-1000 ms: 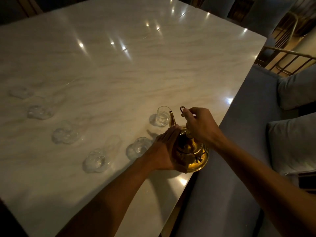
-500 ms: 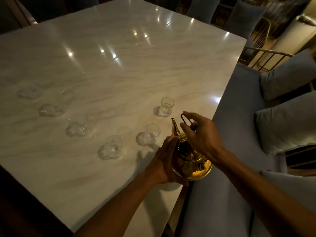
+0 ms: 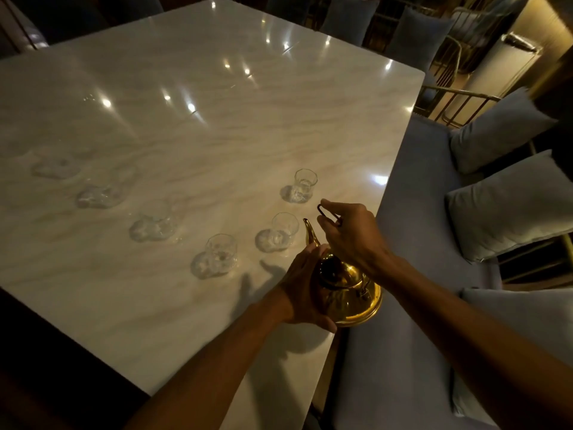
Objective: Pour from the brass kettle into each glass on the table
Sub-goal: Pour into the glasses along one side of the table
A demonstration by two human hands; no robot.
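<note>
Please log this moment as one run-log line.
left hand: steadies kettle | right hand: grips handle | spout: beside second glass | pour: none visible

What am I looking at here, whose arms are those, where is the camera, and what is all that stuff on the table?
No machine is involved: these are a person's two bare arms, filmed by a wide-angle camera worn on the head, looking forward and down. The surface is a glossy pale marble table, with grey cushioned seating along its right side. Small clear glasses stand in a curved row across it; the nearest clear glass sits just beyond the spout. Near the table's right edge is a shiny brass kettle, held with both hands. The left hand cups the kettle's body, and the right hand grips its thin dark wire handle from above. The dim light hides whether the glasses contain anything.
</note>
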